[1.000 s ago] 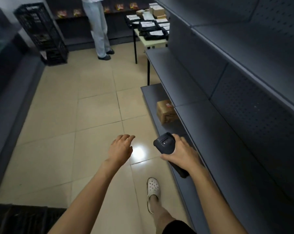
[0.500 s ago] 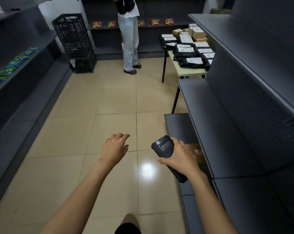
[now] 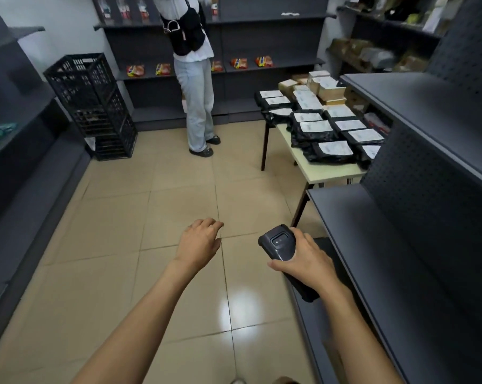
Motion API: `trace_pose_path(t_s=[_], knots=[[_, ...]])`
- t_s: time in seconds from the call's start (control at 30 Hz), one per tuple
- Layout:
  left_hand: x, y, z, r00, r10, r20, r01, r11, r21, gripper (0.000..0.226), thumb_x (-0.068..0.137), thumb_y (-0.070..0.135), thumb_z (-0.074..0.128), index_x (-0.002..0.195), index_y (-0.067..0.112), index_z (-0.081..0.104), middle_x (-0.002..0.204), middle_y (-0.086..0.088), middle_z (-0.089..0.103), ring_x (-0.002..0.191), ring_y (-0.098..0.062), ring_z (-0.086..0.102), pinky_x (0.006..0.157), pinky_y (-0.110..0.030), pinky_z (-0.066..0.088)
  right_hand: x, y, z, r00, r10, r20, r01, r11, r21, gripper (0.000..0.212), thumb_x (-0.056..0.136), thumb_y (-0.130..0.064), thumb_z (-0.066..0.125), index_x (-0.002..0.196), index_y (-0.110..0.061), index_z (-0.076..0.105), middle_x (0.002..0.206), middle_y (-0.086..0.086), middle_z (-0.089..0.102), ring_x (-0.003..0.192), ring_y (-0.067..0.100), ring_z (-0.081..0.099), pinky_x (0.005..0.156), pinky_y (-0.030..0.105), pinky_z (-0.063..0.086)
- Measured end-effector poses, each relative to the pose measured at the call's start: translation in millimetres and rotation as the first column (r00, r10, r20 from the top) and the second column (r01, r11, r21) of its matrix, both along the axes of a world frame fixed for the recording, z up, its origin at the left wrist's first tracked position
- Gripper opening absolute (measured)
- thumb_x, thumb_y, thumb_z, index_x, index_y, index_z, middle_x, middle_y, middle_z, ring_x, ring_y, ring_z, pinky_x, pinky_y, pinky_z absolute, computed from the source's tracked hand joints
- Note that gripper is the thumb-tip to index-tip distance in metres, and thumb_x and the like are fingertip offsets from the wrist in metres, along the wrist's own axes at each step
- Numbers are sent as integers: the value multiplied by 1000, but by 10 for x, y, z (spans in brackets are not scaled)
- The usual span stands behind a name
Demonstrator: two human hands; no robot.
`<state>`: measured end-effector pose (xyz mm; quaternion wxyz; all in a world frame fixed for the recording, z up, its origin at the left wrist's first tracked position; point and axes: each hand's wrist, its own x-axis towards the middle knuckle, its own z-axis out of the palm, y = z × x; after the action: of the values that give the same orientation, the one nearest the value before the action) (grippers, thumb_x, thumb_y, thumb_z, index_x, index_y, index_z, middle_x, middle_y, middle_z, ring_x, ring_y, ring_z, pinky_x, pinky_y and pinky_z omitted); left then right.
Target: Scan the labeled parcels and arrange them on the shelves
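Head view has lifted from the floor toward the bench [image 3: 334,173] of labeled parcels [image 3: 316,126], seemingly for the next pickup: the right hand [image 3: 306,259] grips the scanner [image 3: 278,243], and the left hand [image 3: 199,242] hangs relaxed and empty.

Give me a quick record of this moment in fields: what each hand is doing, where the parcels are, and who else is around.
left hand: left hand held out over the floor, fingers relaxed, holding nothing
right hand: right hand grips the scanner
parcels: black labeled parcels and cardboard boxes lie on the table
near shelf: grey shelf at right
other person: a person stands at the far shelves
also: black crate at left
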<state>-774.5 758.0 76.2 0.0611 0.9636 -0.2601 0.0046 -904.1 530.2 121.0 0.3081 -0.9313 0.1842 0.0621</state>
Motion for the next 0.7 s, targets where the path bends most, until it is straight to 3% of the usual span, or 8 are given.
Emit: trace_pose_path(t_s=[0.3,0.53,0.7], knots=[[2274,-650,-172,996,-75,-47,74,997,-18,42,97,32,53,138,26,50,134,4,54,124,-22,49,93,-36,45,2131,-546,-186,997,-73,-36,74,997,23,87,68,-54,79,141,-28,39,135,-2,50,118,26,57,94,40,48],[4120,-1353,-164,992,-111,-53,111,994,-16,39,97,34,53,135,24,52,130,3,57,118,-24,53,89,-38,47,4167,-1167,-202,996,-76,-45,77,997,21,88,66,-57,78,141,-29,39,129,-3,49,112,24,57,86,37,47],[5094,-1770,-145,986,-160,-41,158,987,-34,37,97,33,53,132,22,55,127,2,60,114,-25,56,85,-37,50,5100,-1469,-149,996,-73,-41,73,997,-5,89,64,-59,77,139,-31,40,127,-5,49,111,22,58,89,39,49]])
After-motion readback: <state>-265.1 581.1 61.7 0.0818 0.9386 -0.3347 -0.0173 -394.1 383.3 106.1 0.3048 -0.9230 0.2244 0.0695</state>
